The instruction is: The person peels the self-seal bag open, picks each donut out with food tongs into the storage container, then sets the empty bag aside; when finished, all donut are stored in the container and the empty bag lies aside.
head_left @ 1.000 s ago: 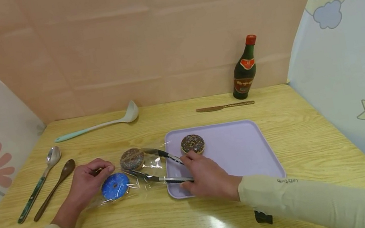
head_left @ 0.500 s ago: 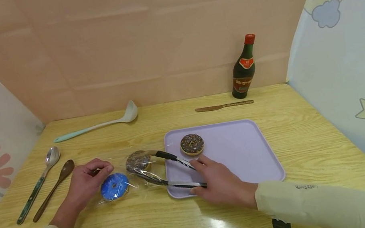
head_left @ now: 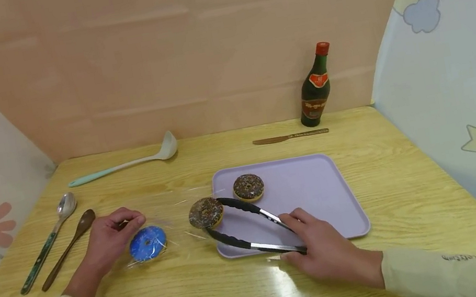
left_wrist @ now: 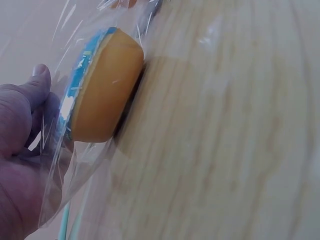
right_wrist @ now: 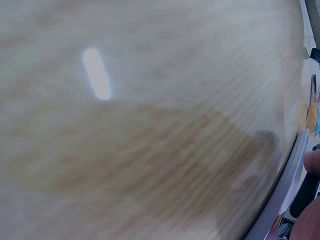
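In the head view my right hand (head_left: 330, 251) grips black-and-silver tongs (head_left: 235, 241), their tips on either side of a chocolate sprinkled donut (head_left: 206, 213). That donut overlaps the left edge of a lilac tray (head_left: 315, 204). Another chocolate donut (head_left: 248, 187) lies on the tray, near its far left corner. My left hand (head_left: 113, 239) pinches a clear plastic bag (head_left: 173, 215) at the left. Inside the bag lies a blue-iced donut (head_left: 147, 243), whose tan side shows in the left wrist view. Only a little of the right hand (right_wrist: 312, 162) shows at the right wrist view's edge.
Left of my left hand lie a metal spoon (head_left: 39, 262) with a green handle and a brown wooden spoon (head_left: 65, 253). A ladle (head_left: 126, 165) lies at the back. Behind the tray are a knife (head_left: 290, 137) and an upright green bottle (head_left: 315, 89).
My right hand has moved right and toward me with the tongs, drawing the chocolate donut away from the blue one to the tray's left edge. My left hand has stayed nearly still.
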Demonstrator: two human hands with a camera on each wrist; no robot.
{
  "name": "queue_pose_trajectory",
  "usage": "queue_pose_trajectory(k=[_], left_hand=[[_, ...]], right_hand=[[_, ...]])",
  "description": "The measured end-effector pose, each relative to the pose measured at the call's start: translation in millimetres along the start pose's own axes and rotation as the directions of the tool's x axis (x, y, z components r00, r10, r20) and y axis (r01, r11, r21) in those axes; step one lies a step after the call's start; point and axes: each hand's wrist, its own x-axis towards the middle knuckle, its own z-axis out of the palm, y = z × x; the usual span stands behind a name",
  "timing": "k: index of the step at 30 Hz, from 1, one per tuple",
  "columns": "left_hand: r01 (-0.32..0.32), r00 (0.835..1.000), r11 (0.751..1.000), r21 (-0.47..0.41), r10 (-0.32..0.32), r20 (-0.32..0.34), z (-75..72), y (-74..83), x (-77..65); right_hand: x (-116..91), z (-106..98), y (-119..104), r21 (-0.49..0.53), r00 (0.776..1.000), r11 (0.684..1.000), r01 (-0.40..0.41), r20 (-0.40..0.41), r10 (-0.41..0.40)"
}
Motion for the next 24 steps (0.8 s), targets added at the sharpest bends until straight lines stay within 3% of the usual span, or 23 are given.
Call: queue_pose_trajectory(k=[16,24], left_hand=[[-0.002,1.000,1.000,-0.023,0.002,-0.019,1.0,-1.3,-0.9],[0.009,0.999,1.000,-0.021,-0.010,-0.035,0.5,-1.2,-2.6]], right_hand=[[-56.1,-25.8,18.8,-0.038,0.989,0.999,0.020,-0.145,-0.026],[-83.4,-37.0,35.2,-0.089,0.980,0.995,-0.055,-0.193,0.037]])
